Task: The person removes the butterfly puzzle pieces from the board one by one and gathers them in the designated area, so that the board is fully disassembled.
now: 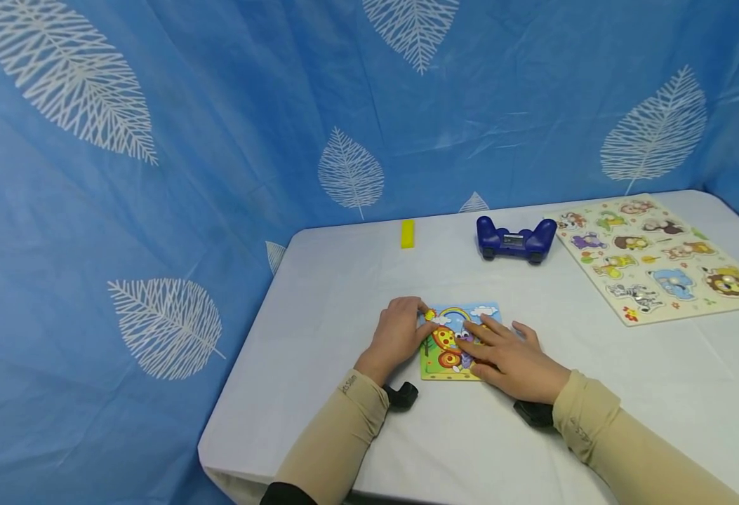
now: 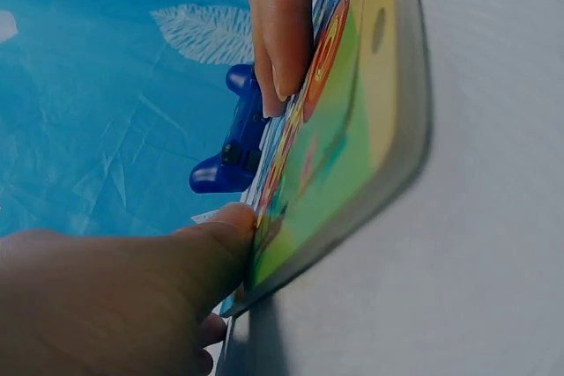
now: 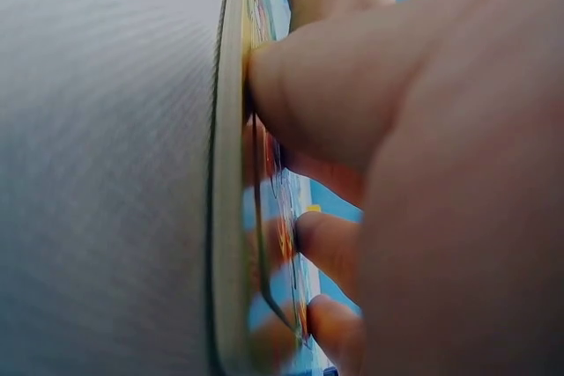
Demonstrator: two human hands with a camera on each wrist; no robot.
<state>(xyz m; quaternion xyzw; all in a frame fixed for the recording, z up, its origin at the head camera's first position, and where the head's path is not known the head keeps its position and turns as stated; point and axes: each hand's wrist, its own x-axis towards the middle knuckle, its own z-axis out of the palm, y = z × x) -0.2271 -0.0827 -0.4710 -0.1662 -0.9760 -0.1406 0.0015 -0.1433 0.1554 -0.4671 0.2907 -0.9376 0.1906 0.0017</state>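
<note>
A small square picture puzzle board point(image 1: 435, 366), printed with a rainbow and cartoon figures, lies flat on the white table. My left hand point(image 1: 397, 335) grips its left side near the far corner. In the left wrist view the thumb point(image 2: 216, 239) rests on the picture's edge, with other fingers curled lower at the side. Over the right half, my right hand point(image 1: 511, 358) spreads its fingers and presses their tips on the picture, covering part of it. The right wrist view shows the right thumb point(image 3: 304, 85) touching the board near its border.
A blue game controller point(image 1: 514, 240) lies beyond the board, toward the back. A yellow strip point(image 1: 408, 233) sits near the table's far edge. On the right is a large animal peg puzzle point(image 1: 653, 256). A blue leaf-print curtain point(image 1: 249, 105) hangs behind the table point(image 1: 318, 301).
</note>
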